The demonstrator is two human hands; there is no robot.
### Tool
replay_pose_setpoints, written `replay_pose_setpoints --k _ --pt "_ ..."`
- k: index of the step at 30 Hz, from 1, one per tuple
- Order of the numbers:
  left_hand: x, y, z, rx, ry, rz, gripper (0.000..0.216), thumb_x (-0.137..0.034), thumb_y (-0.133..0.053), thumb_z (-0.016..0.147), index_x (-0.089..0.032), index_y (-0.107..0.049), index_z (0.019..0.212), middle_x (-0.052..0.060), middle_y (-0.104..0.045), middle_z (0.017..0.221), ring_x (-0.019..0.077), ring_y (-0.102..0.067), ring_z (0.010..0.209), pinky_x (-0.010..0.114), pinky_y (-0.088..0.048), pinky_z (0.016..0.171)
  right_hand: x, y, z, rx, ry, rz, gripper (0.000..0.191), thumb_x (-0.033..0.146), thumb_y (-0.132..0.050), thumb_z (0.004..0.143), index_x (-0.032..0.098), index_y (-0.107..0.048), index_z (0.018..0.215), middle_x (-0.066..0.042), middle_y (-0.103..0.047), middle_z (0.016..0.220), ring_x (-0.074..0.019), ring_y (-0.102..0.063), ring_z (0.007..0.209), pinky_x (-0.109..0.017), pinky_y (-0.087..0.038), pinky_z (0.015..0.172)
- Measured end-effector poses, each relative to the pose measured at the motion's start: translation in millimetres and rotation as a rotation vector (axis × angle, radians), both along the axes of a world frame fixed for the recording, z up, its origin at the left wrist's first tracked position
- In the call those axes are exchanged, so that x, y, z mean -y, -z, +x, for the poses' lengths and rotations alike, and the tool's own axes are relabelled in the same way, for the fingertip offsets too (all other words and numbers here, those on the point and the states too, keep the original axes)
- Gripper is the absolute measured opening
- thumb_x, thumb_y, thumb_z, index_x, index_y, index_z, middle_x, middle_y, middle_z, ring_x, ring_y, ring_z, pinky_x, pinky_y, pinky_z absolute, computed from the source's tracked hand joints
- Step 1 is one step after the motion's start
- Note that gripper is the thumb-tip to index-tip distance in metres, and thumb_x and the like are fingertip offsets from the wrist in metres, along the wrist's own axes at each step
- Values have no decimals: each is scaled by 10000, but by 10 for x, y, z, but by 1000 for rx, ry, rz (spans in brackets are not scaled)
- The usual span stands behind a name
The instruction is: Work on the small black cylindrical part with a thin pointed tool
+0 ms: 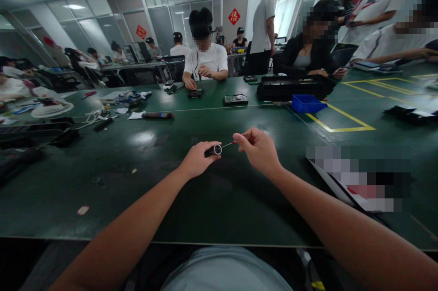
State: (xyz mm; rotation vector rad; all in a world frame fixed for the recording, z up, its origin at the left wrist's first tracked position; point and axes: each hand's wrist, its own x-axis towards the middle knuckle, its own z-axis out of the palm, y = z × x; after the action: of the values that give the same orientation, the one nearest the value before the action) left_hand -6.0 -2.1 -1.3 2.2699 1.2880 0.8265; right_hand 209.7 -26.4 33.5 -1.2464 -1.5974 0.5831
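Over the middle of the green table, my left hand (198,158) is closed around a short black cylinder (215,149). Its round, silver-rimmed end faces right and toward me, much like a flashlight's head. My right hand (258,147) pinches a small screwdriver (230,143) with a thin metal shaft and a bit of red by the fingertips. The shaft points left, and its tip is at the rim of the cylinder's round end; whether it goes inside I cannot tell. The fingers hide most of the screwdriver's handle.
A hard drive (236,99), a blue bin (308,103) and a long black tray (294,86) lie farther back. To the left are a dark tool (158,116), cables and a white fan grille (52,108). A co-worker (205,60) sits opposite, hands on another drive.
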Motion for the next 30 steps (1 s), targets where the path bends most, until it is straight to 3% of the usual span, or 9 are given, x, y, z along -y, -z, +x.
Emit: replay_pose_setpoints --k 9,14,19,25,30 --pt "-2 -1 -6 10 -14 2 418 -274 -709 840 -277 -639 1252 30 -685 1161 231 -608 1065 396 -448 963 32 39 -23 55 -82 134 97 264 -520 886 228 -607 909 -25 -681 800 -180 -620 703 -304 -439 635" --pt "-1 2 2 8 -5 -10 408 -264 -711 839 -267 -645 1242 31 -690 1129 226 -609 1037 388 -449 942 27 28 -24 119 -39 83 278 412 -465 960 220 -625 837 1 -609 626 -161 -560 556 -299 -385 557" --pt "-11 15 12 16 -4 -10 412 -257 -722 829 -267 -648 1235 26 -689 1135 226 -611 1050 382 -445 948 11 56 -28 103 -25 118 228 318 -459 952 204 -591 1099 -27 -674 759 -174 -602 624 -303 -414 598" --pt "-7 14 14 12 12 -17 401 -269 -720 835 -263 -651 1229 29 -688 1130 225 -614 1038 382 -450 940 25 43 -29 68 -40 54 249 385 -444 970 215 -624 997 -18 -649 706 -171 -589 596 -309 -412 591" --pt "3 10 11 25 5 -14 404 -284 -707 847 -265 -641 1245 36 -684 1157 231 -608 1068 398 -446 965 11 81 -29 13 -2 96 256 324 -454 953 212 -547 1163 -18 -643 753 -186 -604 664 -325 -431 636"
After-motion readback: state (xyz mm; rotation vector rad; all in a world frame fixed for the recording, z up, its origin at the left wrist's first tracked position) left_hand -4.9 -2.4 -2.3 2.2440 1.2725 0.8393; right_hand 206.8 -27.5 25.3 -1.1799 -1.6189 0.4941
